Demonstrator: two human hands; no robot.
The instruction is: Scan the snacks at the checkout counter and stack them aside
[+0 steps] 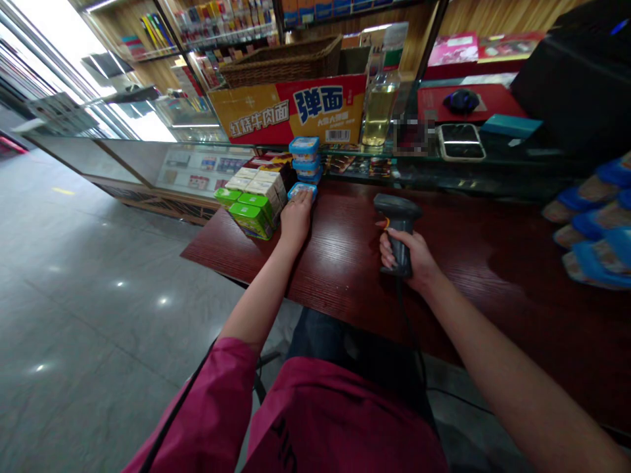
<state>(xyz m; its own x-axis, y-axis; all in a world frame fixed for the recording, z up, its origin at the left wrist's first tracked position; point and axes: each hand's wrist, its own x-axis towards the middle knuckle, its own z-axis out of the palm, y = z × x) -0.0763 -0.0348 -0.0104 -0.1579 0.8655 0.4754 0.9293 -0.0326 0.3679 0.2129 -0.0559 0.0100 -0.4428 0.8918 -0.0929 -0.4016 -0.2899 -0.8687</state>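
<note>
My right hand (411, 256) is wrapped round the grip of a dark barcode scanner (397, 220), held upright over the dark red wooden counter (493, 263), its head pointing left. My left hand (296, 220) reaches forward and rests on a small blue tub (303, 190) lying on the counter. Behind that tub stands a stack of similar blue tubs (304, 157). Left of my left hand lie green packs (249, 213) and white boxes (261, 184).
A yellow and red carton (290, 112) stands on the glass case behind, with a wicker basket (280, 62), a bottle of pale liquid (379, 108) and a phone (462, 141). Blue packets (596, 230) pile at the right edge. Grey tiled floor (73, 295) lies left.
</note>
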